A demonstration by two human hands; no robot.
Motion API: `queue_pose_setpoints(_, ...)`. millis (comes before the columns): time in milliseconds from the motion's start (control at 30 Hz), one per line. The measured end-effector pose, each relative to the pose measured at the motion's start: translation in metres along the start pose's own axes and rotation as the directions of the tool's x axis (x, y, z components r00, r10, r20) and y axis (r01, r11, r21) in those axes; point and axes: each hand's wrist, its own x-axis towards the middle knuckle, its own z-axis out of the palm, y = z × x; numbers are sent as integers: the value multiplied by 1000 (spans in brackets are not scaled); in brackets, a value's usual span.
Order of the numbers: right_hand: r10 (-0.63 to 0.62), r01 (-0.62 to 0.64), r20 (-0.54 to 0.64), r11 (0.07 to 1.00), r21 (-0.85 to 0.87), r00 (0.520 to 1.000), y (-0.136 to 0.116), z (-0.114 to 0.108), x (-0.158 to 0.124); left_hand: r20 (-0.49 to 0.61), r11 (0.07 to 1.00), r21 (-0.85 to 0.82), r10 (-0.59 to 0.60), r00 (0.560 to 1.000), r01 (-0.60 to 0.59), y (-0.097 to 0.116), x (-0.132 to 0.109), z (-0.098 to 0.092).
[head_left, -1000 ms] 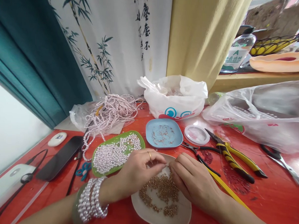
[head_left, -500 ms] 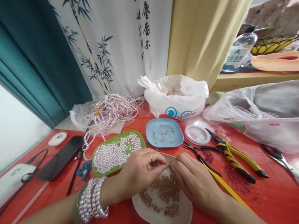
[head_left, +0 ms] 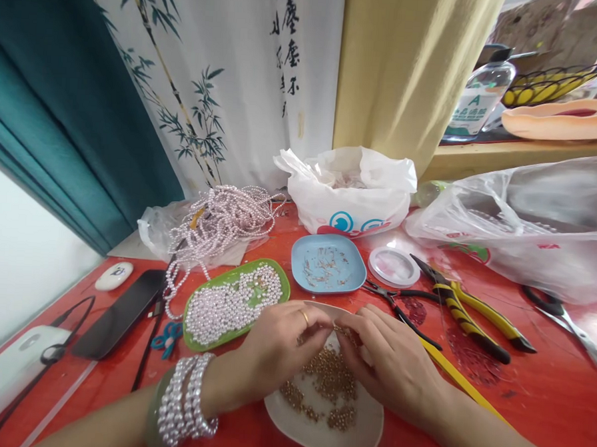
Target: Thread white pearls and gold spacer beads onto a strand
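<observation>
Gold beads (head_left: pixel 329 378) beneath left hand (head_left: pixel 277 346), right hand (head_left: pixel 391 365); fingertips meeting.

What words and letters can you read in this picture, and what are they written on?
"A": on the label of the clear bottle on the shelf; the smaller print under it is blurred.
Black brush characters on the white curtain: cut off at the top and too unclear to read.
Blue round marks on the white bag: no letters can be read.
Red print on the clear bag: too blurred to read.
</observation>
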Motion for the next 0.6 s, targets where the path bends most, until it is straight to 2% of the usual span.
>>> queue_pose_setpoints(300, -16, 15, -34, 999, -49, 999, 0, 1, 1, 29, 991, 109, 80, 996, -83, 3, -1, 1)
queue_pose_setpoints(600, -10, 8, -24, 997, -79, 1000, -1, 0, 1, 122, 976, 213, 25, 992, -50, 0, -8, 4)
